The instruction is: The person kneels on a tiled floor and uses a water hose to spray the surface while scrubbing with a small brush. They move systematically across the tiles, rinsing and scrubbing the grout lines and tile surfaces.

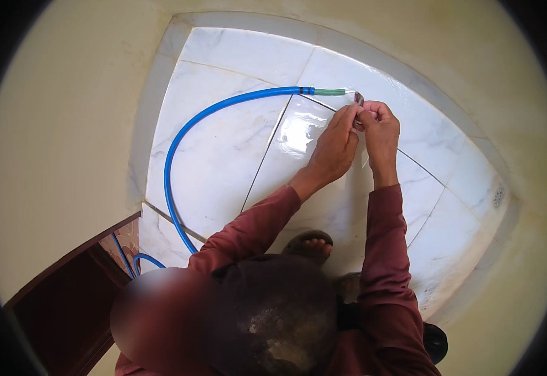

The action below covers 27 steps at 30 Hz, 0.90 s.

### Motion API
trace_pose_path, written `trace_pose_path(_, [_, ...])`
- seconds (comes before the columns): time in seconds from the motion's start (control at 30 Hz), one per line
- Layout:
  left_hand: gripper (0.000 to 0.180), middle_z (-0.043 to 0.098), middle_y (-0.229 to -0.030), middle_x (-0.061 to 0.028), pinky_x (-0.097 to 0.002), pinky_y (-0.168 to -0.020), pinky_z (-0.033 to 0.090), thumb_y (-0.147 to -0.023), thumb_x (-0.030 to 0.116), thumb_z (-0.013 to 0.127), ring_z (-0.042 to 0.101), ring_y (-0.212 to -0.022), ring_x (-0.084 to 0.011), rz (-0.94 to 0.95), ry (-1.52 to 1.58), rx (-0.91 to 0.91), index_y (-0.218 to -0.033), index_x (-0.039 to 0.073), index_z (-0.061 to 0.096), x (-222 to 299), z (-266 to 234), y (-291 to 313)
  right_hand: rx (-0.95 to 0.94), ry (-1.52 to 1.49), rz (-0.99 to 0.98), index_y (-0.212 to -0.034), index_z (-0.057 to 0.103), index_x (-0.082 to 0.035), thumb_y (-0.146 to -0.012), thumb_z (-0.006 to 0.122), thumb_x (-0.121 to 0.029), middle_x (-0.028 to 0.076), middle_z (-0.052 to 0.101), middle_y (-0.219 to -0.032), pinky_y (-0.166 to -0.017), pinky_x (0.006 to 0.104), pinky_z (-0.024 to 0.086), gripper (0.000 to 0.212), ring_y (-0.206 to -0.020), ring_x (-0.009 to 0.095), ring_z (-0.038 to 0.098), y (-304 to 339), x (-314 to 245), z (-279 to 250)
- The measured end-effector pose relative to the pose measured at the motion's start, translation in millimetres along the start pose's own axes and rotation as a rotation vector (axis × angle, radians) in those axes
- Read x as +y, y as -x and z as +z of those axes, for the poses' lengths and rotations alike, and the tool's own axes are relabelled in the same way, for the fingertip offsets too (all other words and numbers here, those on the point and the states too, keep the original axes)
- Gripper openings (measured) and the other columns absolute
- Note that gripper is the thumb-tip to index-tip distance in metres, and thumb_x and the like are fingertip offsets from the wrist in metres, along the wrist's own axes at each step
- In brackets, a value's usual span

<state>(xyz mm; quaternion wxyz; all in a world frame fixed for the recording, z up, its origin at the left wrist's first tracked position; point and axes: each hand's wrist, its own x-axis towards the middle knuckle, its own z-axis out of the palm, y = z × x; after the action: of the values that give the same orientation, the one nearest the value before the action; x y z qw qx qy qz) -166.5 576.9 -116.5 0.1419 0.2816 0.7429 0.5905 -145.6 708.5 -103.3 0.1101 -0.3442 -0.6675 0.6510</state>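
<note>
Both of my hands meet over the wet tiled floor, close to the end of a hose. My left hand (335, 145) and my right hand (382, 128) are closed, fingertips together, on a small dark, shiny piece (358, 99). Its kind cannot be made out, as my fingers cover most of it. Just left of it lies the green end piece (330, 92) of a blue hose (189, 125), with dark bands at the join. A thin, clear streak, apparently water, runs from the green end to the piece.
White marbled tiles (223, 169) are wet and glossy. Pale walls curve around. A round floor drain (498, 197) sits at the right. The blue hose bends back towards a dark brown door (66, 307) at lower left. My sandalled foot (311, 245) stands below my hands.
</note>
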Motion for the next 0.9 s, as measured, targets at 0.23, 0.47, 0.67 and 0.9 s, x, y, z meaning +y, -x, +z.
trace_pose_path(0.23, [0.043,0.068,-0.125,-0.0205,-0.0420,-0.094,0.057,-0.098,0.016,0.069,0.071,-0.109,-0.0342,-0.153,-0.087,0.025,-0.137,-0.001,0.060,-5,-6,-25,-0.232,-0.179,0.179,-0.115,0.065,0.000,-0.099,0.068,-0.009,0.005,0.072,-0.094,-0.079,0.0267,0.056,0.019,-0.081,0.012,0.068,-3,-16,-11])
trace_pose_path(0.47, [0.026,0.072,-0.089,-0.0113,-0.0335,-0.069,0.054,-0.096,0.018,0.073,0.068,-0.077,-0.0192,-0.180,-0.023,0.402,-0.110,-0.004,0.073,-53,-37,-83,0.147,0.724,-0.446,-0.131,0.063,-0.003,-0.104,0.063,-0.016,0.017,0.065,-0.130,-0.107,0.0453,0.047,0.030,-0.125,0.031,0.060,0,5,-19])
trace_pose_path(0.67, [0.024,0.073,-0.086,-0.0081,-0.0317,-0.067,0.053,-0.103,0.013,0.058,0.066,-0.072,-0.0134,-0.212,0.151,0.996,-0.112,-0.004,0.073,-73,-48,-158,0.275,1.036,-0.571,-0.142,0.058,-0.005,-0.105,0.057,-0.013,0.019,0.059,-0.141,-0.113,0.0526,0.040,0.038,-0.141,0.037,0.049,-1,95,-83])
trace_pose_path(0.9, [0.049,0.060,-0.122,-0.0175,-0.0326,-0.086,0.053,-0.110,0.014,0.048,0.063,-0.096,-0.0174,0.005,-0.062,1.115,-0.154,-0.007,0.047,-88,45,-191,0.252,1.082,-0.486,-0.143,0.057,-0.005,-0.105,0.055,-0.013,0.018,0.058,-0.143,-0.116,0.0525,0.038,0.039,-0.144,0.037,0.048,-4,95,-81])
